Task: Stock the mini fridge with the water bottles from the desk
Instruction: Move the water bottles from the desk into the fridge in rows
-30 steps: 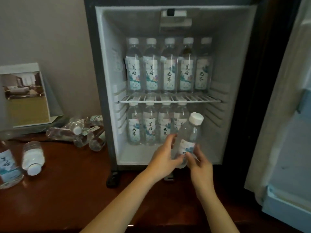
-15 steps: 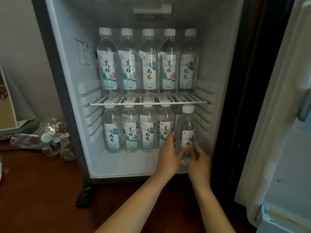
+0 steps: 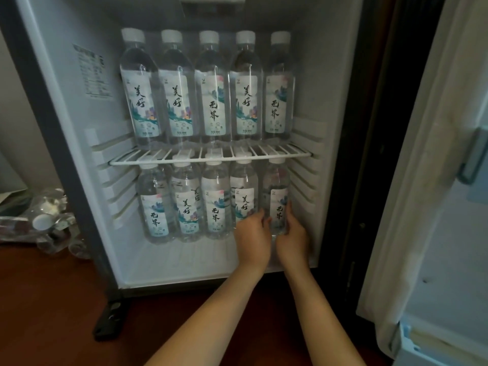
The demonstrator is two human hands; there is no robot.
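1. Since half a second ago the water bottle (image 3: 277,199) has gone deeper into the mini fridge (image 3: 76,159). Before, it stood in front of the lower row. Now it stands upright at the right end of that row, with its white cap just under the wire shelf (image 3: 211,156).
2. My left hand (image 3: 252,236) curls around the left side of this bottle, low on its label. My right hand (image 3: 291,233) holds the right side in the same way, so the bottle is gripped between both.
3. Its label shows "无界" in black brush writing, with a small blue drawing above the words.
4. To its left, four lower bottles (image 3: 186,204) stand on the fridge floor, close side by side. From the left their labels read 无界, 美好, 无界, 美好.
5. On the wire shelf five upper bottles (image 3: 211,88) stand upright with white caps. Their labels read 美好, 美好, 无界, 美好, 无界. The small print under the words is too small to read.
6. A printed sticker (image 3: 95,72) is on the left inner wall; I cannot read its text.
7. Left of the fridge, loose bottles (image 3: 46,220) lie on their sides on the brown desk (image 3: 47,299). At the right, the fridge door (image 3: 435,194) stands open.
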